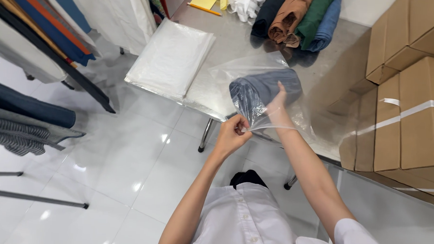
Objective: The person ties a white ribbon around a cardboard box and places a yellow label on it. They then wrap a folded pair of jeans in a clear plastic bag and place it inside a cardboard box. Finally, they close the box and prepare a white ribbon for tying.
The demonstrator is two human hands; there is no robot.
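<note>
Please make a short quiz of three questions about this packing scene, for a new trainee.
1. True or false: the right hand is inside the clear plastic bag.
2. Which garment is in the bag? A) brown B) dark grey-blue C) green
3. What does the left hand pinch with its fingers?

Key:
1. True; it presses against the folded garment inside.
2. B. The brown and green ones lie in the row of folded garments at the far side of the metal table.
3. The open edge of the bag, near its corner.
</note>
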